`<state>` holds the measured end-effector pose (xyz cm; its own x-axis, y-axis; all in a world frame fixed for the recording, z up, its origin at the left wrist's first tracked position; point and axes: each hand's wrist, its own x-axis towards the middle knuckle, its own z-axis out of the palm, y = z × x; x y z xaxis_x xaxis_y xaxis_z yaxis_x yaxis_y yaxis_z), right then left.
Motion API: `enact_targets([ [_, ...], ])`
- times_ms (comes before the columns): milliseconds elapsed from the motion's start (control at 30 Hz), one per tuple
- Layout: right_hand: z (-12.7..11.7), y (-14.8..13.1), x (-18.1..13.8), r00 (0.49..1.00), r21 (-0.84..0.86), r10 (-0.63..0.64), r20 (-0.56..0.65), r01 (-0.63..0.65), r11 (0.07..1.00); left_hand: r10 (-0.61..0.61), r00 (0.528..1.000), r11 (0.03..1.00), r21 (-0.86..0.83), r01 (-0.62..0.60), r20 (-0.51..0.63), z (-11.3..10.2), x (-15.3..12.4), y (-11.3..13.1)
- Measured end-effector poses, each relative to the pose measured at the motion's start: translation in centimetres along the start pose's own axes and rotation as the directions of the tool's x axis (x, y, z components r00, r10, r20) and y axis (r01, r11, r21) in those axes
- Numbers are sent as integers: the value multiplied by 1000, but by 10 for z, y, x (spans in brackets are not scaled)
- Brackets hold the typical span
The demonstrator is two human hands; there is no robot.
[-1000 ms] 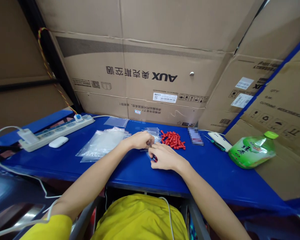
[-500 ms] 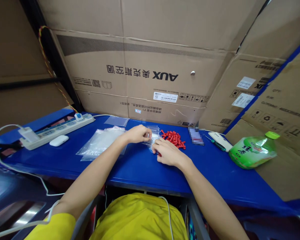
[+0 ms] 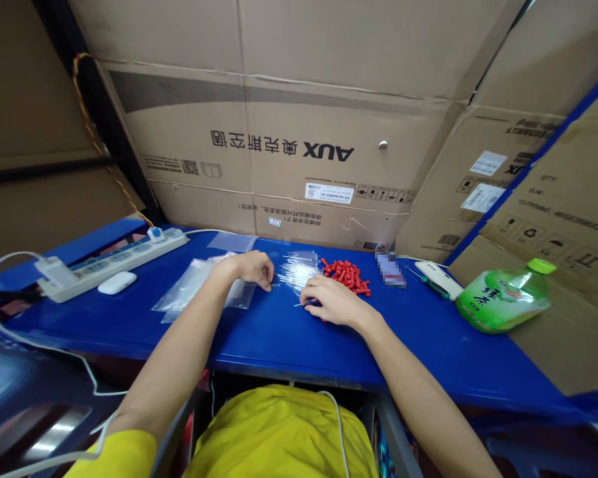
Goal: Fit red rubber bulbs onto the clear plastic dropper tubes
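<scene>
My left hand [image 3: 252, 267] lies knuckles up on the blue table [image 3: 259, 332], fingers curled at the right edge of a heap of clear plastic bags [image 3: 194, 289]. What its fingers pinch is hidden. My right hand [image 3: 329, 299] rests further right, fingers closed on a small clear bag [image 3: 303, 304] with a bit of red under it. Between the hands, slightly behind, lies a stack of small empty clear bags [image 3: 299, 269]. A pile of small red pieces [image 3: 346, 275] sits just beyond my right hand.
A white power strip [image 3: 114, 259] with plugs and a white case [image 3: 115, 283] lie at the left. A green bottle [image 3: 503, 302] lies on its side at the right, near a white tool [image 3: 438, 279]. Cardboard boxes [image 3: 289, 153] wall in the back and right.
My left hand has drawn away from the stack of small bags, leftward to the heap of clear bags. My right hand has moved slightly forward and stays closed on its bag.
</scene>
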<state>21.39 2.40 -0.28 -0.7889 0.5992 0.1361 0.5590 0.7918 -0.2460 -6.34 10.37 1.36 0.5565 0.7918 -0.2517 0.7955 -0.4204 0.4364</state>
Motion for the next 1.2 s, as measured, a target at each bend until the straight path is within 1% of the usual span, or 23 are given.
enact_targets([
  [100, 0, 0, 0, 1000, -7, 4, -17, -4, 1000, 54, 998, 998, -31, -55, -26, 4, 5, 2],
  [233, 0, -1, 1, 996, -68, 41, -75, -46, 997, 108, 988, 994, 9, -108, -112, 4, 6, 5],
  [333, -1, -1, 2, 993, -127, 81, -87, -92, 988, 143, 973, 990, 28, -140, -182, 3, 4, 13],
  [433, -2, -2, 2, 991, -175, 68, -119, -89, 981, 152, 956, 986, -34, -165, -251, 2, 1, 22],
  [500, -1, -5, 4, 989, -200, 41, -142, -69, 977, 163, 947, 976, -96, -196, -275, 3, 1, 26],
  [533, 0, -8, 5, 990, -211, 28, -141, -57, 976, 178, 940, 972, -99, -214, -292, 3, 2, 27],
  [600, 4, -13, 8, 994, -230, 9, -112, -35, 972, 221, 910, 968, -33, -247, -350, 6, 6, 29],
  [700, 13, -18, 12, 998, -255, -6, -69, -12, 967, 301, 840, 953, 113, -281, -451, 15, 15, 32],
  [767, 17, -17, 14, 997, -254, -19, -76, -1, 967, 342, 821, 940, 157, -304, -458, 23, 21, 36],
  [800, 17, -15, 13, 996, -245, -25, -89, 2, 969, 353, 823, 935, 165, -312, -446, 27, 23, 38],
  [900, 10, -8, 8, 988, -169, -14, -157, -13, 986, 320, 842, 947, 180, -267, -434, 37, 26, 46],
  [967, 2, -5, 3, 978, -88, 25, -205, -44, 995, 290, 851, 956, 183, -231, -438, 41, 27, 50],
  [1033, -4, -8, -2, 970, -27, 85, -230, -94, 995, 253, 855, 965, 182, -189, -452, 43, 28, 53],
  [1100, -4, -20, -3, 964, -8, 123, -237, -129, 992, 188, 853, 978, 168, -120, -487, 44, 30, 54],
  [1133, -1, -28, -2, 967, -14, 105, -233, -112, 994, 143, 847, 986, 150, -75, -512, 45, 31, 54],
  [1200, 8, -46, 3, 980, -51, -13, -200, 3, 999, 41, 827, 996, 91, 12, -561, 46, 34, 53],
])
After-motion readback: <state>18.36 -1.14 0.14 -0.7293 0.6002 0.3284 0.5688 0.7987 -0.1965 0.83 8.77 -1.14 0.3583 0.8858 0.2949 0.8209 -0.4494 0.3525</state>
